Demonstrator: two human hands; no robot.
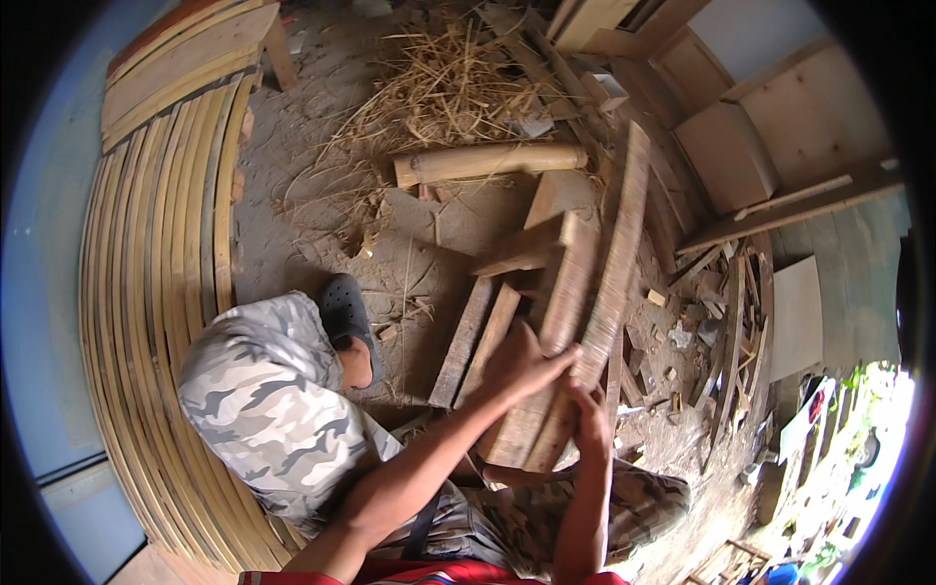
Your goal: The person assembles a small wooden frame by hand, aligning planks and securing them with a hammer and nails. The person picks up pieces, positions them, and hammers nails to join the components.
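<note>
A long, rough wooden plank (619,239) stands tilted in front of me, its far end blurred. My right hand (591,419) is closed around its lower part. My left hand (531,369) reaches across a thick wooden beam (567,278), with its fingers closed on the plank's near edge. The beam slants beside the plank, its lower end close to my lap. Shorter wood pieces (462,341) lie to the left of it, one crossing near the beam's top. My palms and part of the plank's lower end are hidden.
A slatted bamboo bench (161,253) runs along my left. Ahead lie a thick bamboo piece (487,163) and a heap of bamboo shavings (444,88). Wood scraps (726,341) cover the ground at right, below a wooden cabinet frame (780,146). My clog-shod foot (346,317) rests on the dirt.
</note>
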